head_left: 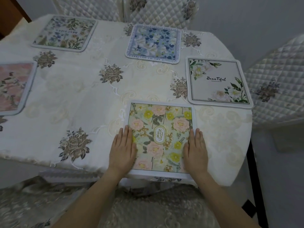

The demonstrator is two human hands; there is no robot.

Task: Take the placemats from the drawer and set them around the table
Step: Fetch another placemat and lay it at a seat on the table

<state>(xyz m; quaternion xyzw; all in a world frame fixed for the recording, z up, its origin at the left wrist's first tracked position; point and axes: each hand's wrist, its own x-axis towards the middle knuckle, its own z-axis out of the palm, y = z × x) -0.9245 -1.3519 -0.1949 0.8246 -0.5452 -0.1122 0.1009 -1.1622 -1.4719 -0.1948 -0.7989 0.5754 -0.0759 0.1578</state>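
A green floral placemat marked "GARDEN" lies flat at the near edge of the table. My left hand rests flat on its left border, fingers together. My right hand rests flat on its right border. Neither hand grips anything. Several other placemats lie around the table: a white "Beautiful" one at the right, a blue floral one at the far middle, a pale botanical one at the far left, and a pink one cut off by the left edge.
A cream embroidered tablecloth with brown rose motifs covers the table. Quilted chair covers stand at the far side and at the right. A lace-covered seat lies below my arms. The drawer is not in view.
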